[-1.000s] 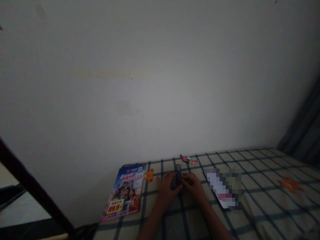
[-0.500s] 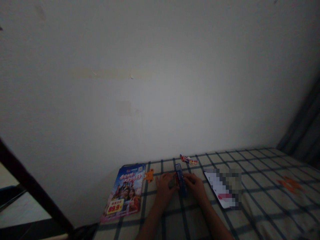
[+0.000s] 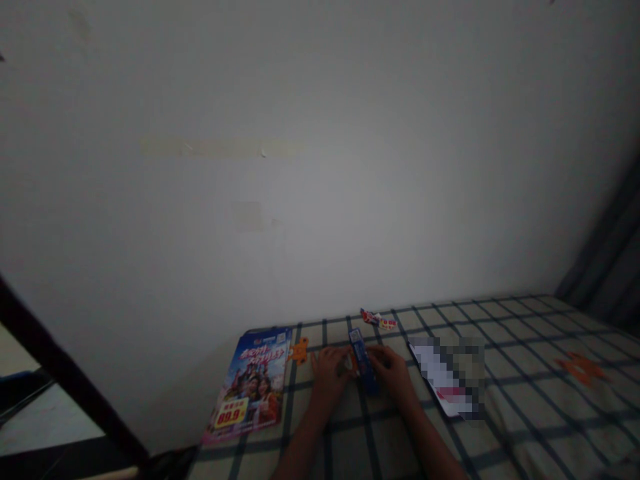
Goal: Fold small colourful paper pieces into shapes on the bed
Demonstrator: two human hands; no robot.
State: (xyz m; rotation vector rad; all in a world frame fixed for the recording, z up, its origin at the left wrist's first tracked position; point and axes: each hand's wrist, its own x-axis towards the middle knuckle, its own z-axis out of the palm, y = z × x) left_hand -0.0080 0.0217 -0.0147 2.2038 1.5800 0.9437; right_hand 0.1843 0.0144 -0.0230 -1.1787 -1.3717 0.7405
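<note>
A narrow folded flyer, dark blue with a QR code at its far end, stands between my two hands over the checked cloth. My left hand is closed on its left edge, where a bit of reddish and white print shows by the fingertips. From the other side my right hand pinches the right edge, fingers bent and thumb inward. Parts of the fingertips are dim and hard to make out. Left of my hands lies a stack of printed flyers, blue at the top and pink below.
A checked cloth covers the bed-like surface, which meets a bare wall. A crumpled paper piece lies beyond my hands. To the right is a partly blurred flat object. A dark bar slants at left.
The folded flyer has tilted slightly, and more of its reddish printed side shows near my left fingers. Both hands stay in nearly the same place.
</note>
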